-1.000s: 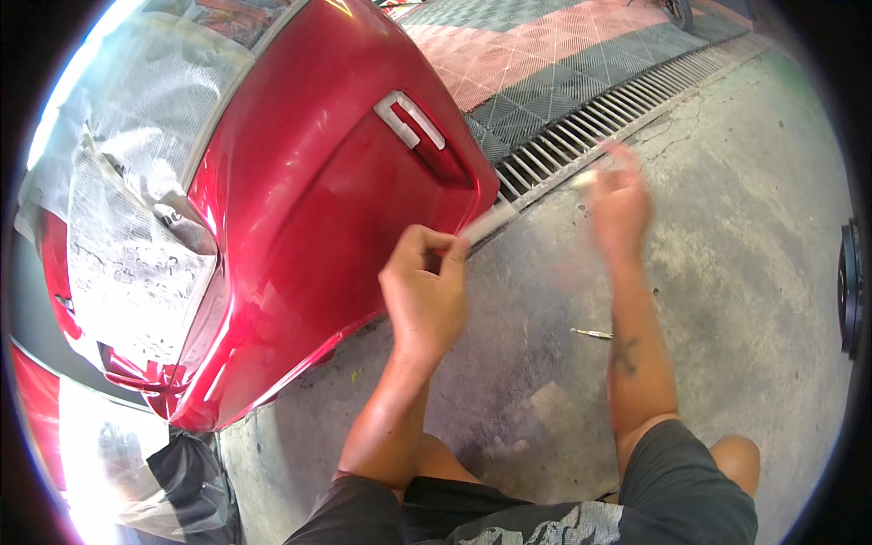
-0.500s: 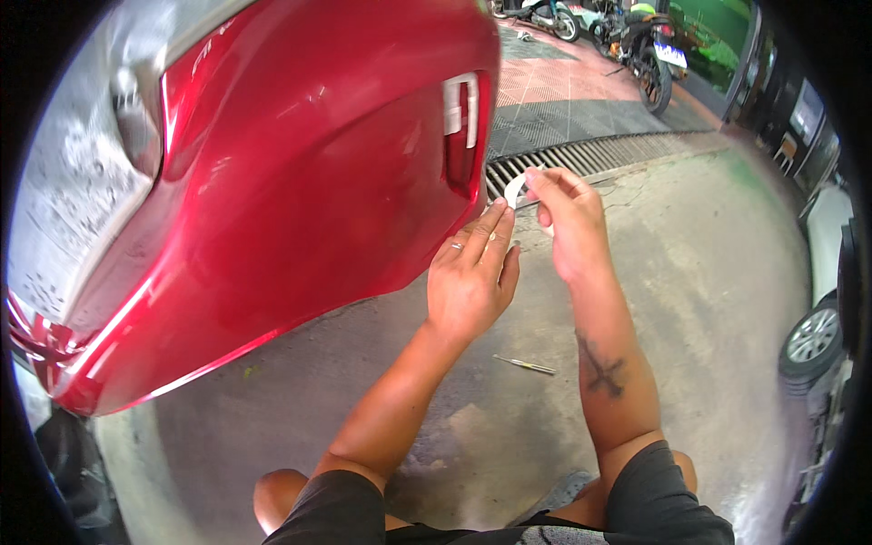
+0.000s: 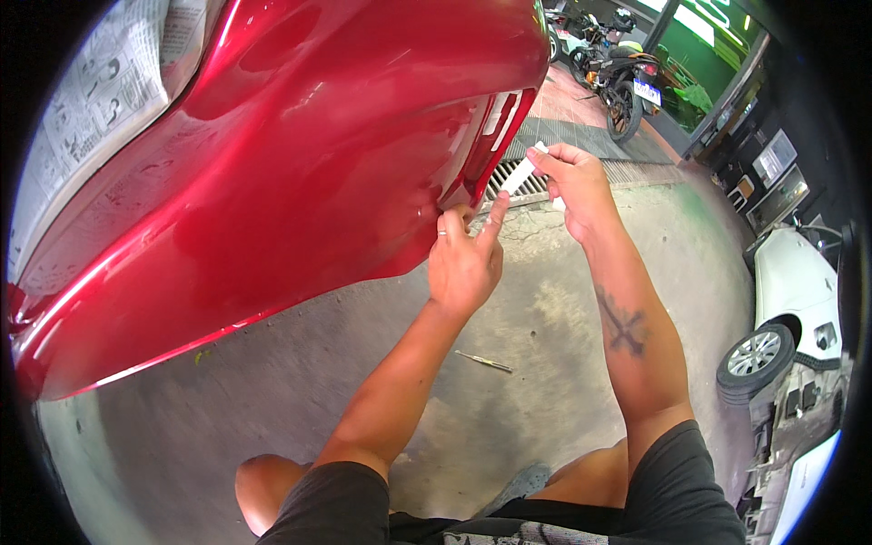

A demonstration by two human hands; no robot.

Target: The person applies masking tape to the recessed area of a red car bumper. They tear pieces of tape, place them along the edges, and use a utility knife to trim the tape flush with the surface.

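My right hand [image 3: 579,189] pinches a short strip of white tape [image 3: 521,176] between thumb and fingers. Another bit of white shows under those fingers, mostly hidden. The strip slants down to the fingertip of my left hand [image 3: 465,271], whose index finger is stretched out. The other left fingers bend against the lower edge of a glossy red car bumper [image 3: 300,200], just below its recess; their tips are partly hidden. White tape pieces [image 3: 504,116] line that recess.
A thin pen-like tool [image 3: 483,361] lies on the concrete floor [image 3: 545,409] below my hands. Printed newspaper [image 3: 104,100] covers the area behind the bumper's upper left. A metal drain grate [image 3: 627,173] crosses beyond. A motorcycle [image 3: 625,86] stands farther back, a white car [image 3: 799,282] at right.
My left hand has come against the bumper's edge, its fingers bending there. The tape strip now stretches straighter between both hands. The view has shifted, with the bumper reaching farther right.
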